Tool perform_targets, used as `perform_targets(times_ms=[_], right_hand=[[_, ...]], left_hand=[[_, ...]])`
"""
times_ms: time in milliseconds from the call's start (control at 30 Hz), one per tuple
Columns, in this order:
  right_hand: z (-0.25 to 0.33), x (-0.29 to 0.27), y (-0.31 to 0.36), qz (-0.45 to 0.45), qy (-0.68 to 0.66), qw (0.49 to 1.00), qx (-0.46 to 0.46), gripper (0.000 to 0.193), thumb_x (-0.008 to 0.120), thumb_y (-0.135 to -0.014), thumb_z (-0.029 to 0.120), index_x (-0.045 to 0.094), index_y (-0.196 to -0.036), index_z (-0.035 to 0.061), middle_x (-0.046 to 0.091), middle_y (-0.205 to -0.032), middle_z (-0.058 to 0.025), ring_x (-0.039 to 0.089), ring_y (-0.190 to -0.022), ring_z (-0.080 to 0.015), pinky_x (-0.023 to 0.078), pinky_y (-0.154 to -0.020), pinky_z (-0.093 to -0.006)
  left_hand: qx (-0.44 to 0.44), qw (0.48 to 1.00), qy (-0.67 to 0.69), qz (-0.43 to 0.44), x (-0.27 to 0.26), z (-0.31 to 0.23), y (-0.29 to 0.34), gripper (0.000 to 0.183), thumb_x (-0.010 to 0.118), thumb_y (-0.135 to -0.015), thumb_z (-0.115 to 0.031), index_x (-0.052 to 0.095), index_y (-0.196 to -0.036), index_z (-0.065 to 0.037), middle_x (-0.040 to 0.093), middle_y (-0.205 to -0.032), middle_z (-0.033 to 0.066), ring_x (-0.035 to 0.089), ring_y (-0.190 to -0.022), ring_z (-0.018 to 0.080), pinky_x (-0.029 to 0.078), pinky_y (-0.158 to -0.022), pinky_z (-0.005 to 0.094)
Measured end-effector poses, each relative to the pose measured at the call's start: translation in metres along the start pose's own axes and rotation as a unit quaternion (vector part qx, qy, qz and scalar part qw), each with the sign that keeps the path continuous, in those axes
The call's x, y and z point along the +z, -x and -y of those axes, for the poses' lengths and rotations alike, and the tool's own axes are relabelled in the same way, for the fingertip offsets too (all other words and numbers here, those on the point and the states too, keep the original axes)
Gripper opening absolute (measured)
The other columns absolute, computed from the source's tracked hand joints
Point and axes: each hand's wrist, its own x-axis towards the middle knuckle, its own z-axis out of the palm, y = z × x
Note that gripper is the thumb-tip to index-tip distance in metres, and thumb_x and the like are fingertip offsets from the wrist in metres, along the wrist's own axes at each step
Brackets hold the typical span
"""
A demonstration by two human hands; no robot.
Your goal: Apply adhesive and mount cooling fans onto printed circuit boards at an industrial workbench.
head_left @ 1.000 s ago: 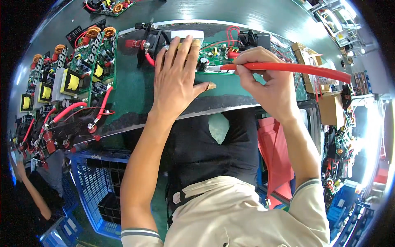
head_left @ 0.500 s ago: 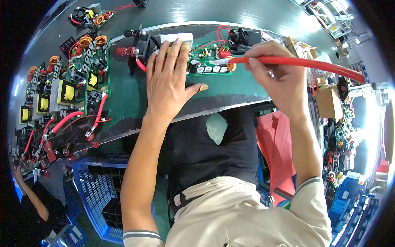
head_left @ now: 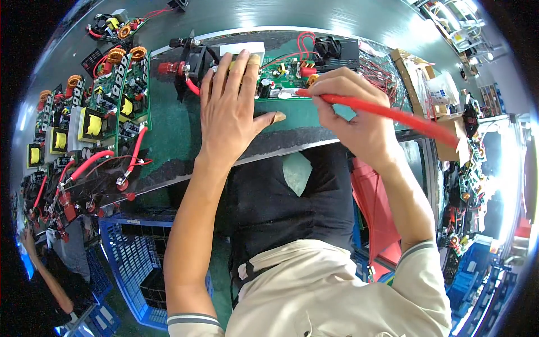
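Note:
My left hand (head_left: 231,115) lies flat with its fingers spread over the left part of a green circuit board (head_left: 274,69), hiding what is under it. One finger and the thumb wear small tan coverings. In my right hand (head_left: 362,121) is a long red-handled brush (head_left: 407,118), pinched near its white tip. That tip touches the row of pale square parts along the board's near edge. Beside the left fingers sit a white block (head_left: 247,49) on the board and a black bracket (head_left: 195,63) with a red terminal.
Several finished-looking circuit boards (head_left: 132,95) stand upright at the left with thick red cables. Thin wires (head_left: 376,78) and a cardboard box (head_left: 412,73) are at the right. Below the bench are a blue crate (head_left: 135,269) and red sheets (head_left: 376,210). Another person's arm (head_left: 50,281) shows at lower left.
My right hand has moved left and slightly nearer me, bringing the brush tip down onto the pale square parts. The handle's far end has swung nearer. My left hand stays put.

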Motion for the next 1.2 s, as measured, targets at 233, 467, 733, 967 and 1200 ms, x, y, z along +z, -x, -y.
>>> perform_targets(times_ms=[233, 467, 733, 967, 1200], right_hand=[[0.006, 0.008, 0.019, 0.004, 0.033, 0.998, -0.061, 0.025, 0.070, -0.073, -0.010, 0.066, -0.094, 0.0030, 0.067, -0.097, -0.0104, 0.069, -0.083, -0.0271, 0.057, -0.073, -0.0341], [-0.001, -0.072, 0.050, -0.275, 0.119, 0.954, 0.036, 0.018, 0.064, -0.087, -0.012, 0.066, -0.102, -0.0037, 0.067, -0.103, -0.0139, 0.066, -0.094, -0.0197, 0.056, -0.080, -0.0286], [-0.017, -0.106, 0.157, -0.350, 0.014, 0.911, 0.219, 0.014, 0.057, -0.090, -0.010, 0.063, -0.101, -0.0035, 0.063, -0.110, -0.0140, 0.063, -0.096, -0.0180, 0.053, -0.082, -0.0288], [-0.066, -0.133, 0.132, -0.310, 0.041, 0.930, 0.192, 0.020, 0.062, -0.089, -0.003, 0.066, -0.109, 0.0008, 0.064, -0.110, -0.0172, 0.063, -0.101, -0.0301, 0.050, -0.087, -0.0377], [-0.209, -0.123, 0.125, -0.330, -0.022, 0.848, 0.413, 0.040, 0.060, -0.081, -0.002, 0.060, -0.121, 0.0028, 0.058, -0.121, -0.0188, 0.058, -0.111, -0.0371, 0.046, -0.096, -0.0398]], left_hand=[[0.002, 1.000, -0.015, 0.016, 0.001, 0.004, 0.001, 0.099, 0.080, -0.066, -0.053, 0.043, -0.143, -0.003, 0.041, -0.151, 0.0108, 0.035, -0.140, 0.0317, 0.026, -0.115, 0.0468], [-0.012, 0.988, -0.077, -0.132, -0.049, -0.001, -0.016, 0.075, 0.085, -0.068, -0.029, 0.054, -0.134, -0.013, 0.049, -0.137, 0.0138, 0.044, -0.129, 0.0355, 0.038, -0.106, 0.0499], [-0.245, 0.953, 0.155, 0.083, -0.055, 0.063, -0.068, 0.098, 0.080, -0.071, -0.006, 0.028, -0.154, -0.007, 0.055, -0.133, 0.0213, 0.057, -0.118, 0.0285, 0.044, -0.103, 0.0372], [-0.323, 0.892, 0.314, 0.038, -0.080, 0.146, -0.116, 0.076, 0.074, -0.076, -0.002, 0.044, -0.145, 0.000, 0.061, -0.127, 0.0139, 0.063, -0.106, 0.0226, 0.053, -0.088, 0.0369], [-0.447, 0.817, 0.363, -0.006, -0.027, 0.166, -0.235, 0.065, 0.075, -0.079, -0.007, 0.050, -0.138, -0.004, 0.066, -0.113, 0.0125, 0.068, -0.096, 0.0249, 0.056, -0.073, 0.0407]])
